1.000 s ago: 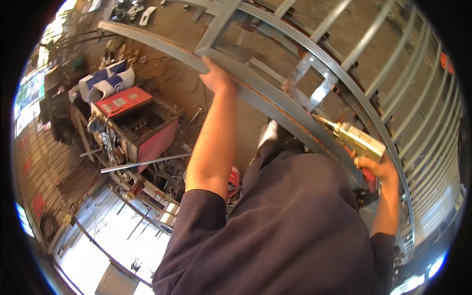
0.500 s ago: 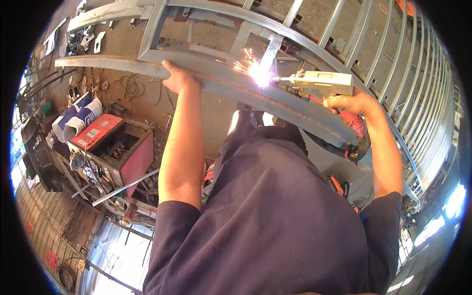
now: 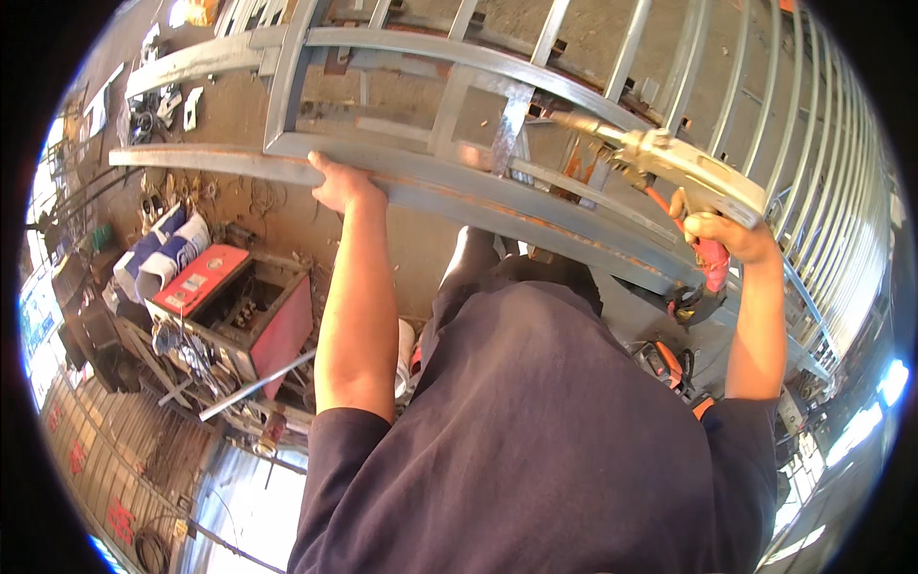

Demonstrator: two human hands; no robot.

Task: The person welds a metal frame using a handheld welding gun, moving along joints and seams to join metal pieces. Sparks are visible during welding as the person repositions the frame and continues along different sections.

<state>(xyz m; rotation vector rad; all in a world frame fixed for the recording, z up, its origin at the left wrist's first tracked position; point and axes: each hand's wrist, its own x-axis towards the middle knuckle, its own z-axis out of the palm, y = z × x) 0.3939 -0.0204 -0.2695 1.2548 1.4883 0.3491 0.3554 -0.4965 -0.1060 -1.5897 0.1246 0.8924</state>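
Note:
My left hand [image 3: 346, 187] is closed on the near edge of a grey flat-sided steel bar [image 3: 535, 215] with brownish streaks, its thumb on top and the other fingers partly hidden. The bar lies along the near side of a welded metal frame [image 3: 411, 55]. At the right, my right hand [image 3: 732, 237] grips a pale, boxy welding gun [image 3: 696, 172] with a copper-coloured nozzle and a red hose below. That nozzle points left over the frame, near a short upright metal strip [image 3: 512, 124]. No sparks show at its tip.
A red open-topped metal box [image 3: 234, 304] stands at left, with blue-and-white sacks [image 3: 164, 244] beside it. Long parallel metal bars [image 3: 803, 124] fill the right side. An orange-and-black tool [image 3: 666, 365] lies low on the right. Cables and scraps litter the floor at left.
The bright flash and sparks at the nozzle are gone. My right hand has drawn the welding gun right and away from the bar. The left hand keeps its hold.

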